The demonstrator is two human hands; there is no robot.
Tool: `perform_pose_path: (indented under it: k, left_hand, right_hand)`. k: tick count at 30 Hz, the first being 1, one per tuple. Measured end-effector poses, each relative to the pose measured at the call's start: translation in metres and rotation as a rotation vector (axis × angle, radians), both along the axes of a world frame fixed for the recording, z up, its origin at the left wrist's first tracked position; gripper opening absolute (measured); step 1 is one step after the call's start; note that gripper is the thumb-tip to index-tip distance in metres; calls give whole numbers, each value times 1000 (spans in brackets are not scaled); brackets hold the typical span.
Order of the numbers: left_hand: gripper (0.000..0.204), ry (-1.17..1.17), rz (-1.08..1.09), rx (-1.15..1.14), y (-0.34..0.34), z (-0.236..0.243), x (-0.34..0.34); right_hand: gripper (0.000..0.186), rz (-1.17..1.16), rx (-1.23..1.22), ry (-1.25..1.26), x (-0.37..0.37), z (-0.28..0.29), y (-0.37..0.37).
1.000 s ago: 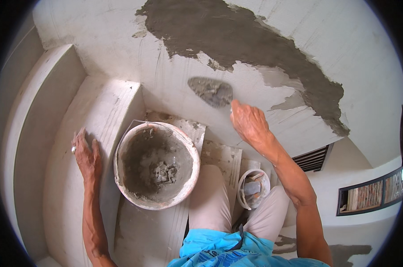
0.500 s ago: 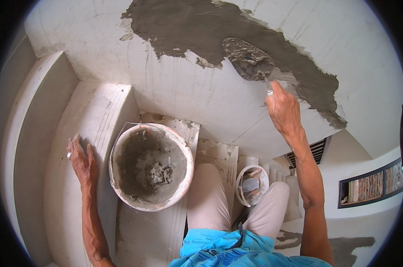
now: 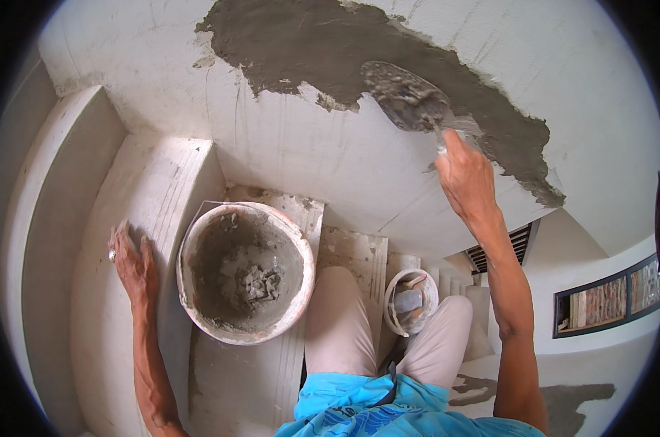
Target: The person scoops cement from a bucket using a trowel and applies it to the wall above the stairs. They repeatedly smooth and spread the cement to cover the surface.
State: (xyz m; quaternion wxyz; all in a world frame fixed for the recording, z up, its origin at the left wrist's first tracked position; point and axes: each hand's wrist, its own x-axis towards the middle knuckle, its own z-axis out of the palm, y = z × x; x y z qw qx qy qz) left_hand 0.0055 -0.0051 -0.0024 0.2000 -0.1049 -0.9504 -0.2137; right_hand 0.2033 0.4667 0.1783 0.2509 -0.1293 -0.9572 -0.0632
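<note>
In my right hand (image 3: pixel 467 177) is the handle of a rounded trowel (image 3: pixel 405 95), my fingers closed round it. Grey mortar clings to the blade, which lies over the lower edge of a wet grey mortar patch (image 3: pixel 308 45) on the white wall. My left hand (image 3: pixel 135 266), with a ring on one finger, rests palm down on a pale stair step and holds nothing. Between my left hand and my knees stands a bucket (image 3: pixel 308 280), its inside smeared with mortar and a lumpy heap of mortar (image 3: pixel 258 282) at the bottom.
A smaller white bucket (image 3: pixel 433 306) holding tools stands beyond my knees. Stair steps (image 3: pixel 144 171) rise on the left and descend to the right. At far right is a dark-framed window opening (image 3: pixel 595 306); a dark slatted grille (image 3: pixel 512 240) sits behind my right forearm.
The trowel blade has shifted and tilted slightly against the mortar patch, with some blur. My left hand stays on the step.
</note>
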Motion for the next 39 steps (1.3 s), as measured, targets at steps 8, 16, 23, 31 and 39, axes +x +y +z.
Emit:
perform_pose_path:
  k: [8,16,23,31,39]
  left_hand:
    - [49,4,2,-9,2,1,0]
    - [49,1,8,-5,-2,-1,-1]
    - [50,-1,-5,-7,1,0,-1]
    - [49,8,14,-1,-1,-2,0]
    - [50,-14,-2,-5,1,-1,-2]
  right_hand:
    - [9,-119,7,-251,16,-37,5]
    - [9,-5,-5,-20,-12,-4,1]
    - [9,-10,-22,-217,6,-28,6]
    - [10,1,-21,-28,-22,12,-5]
    - [9,-8,-5,-204,0,-19,-2]
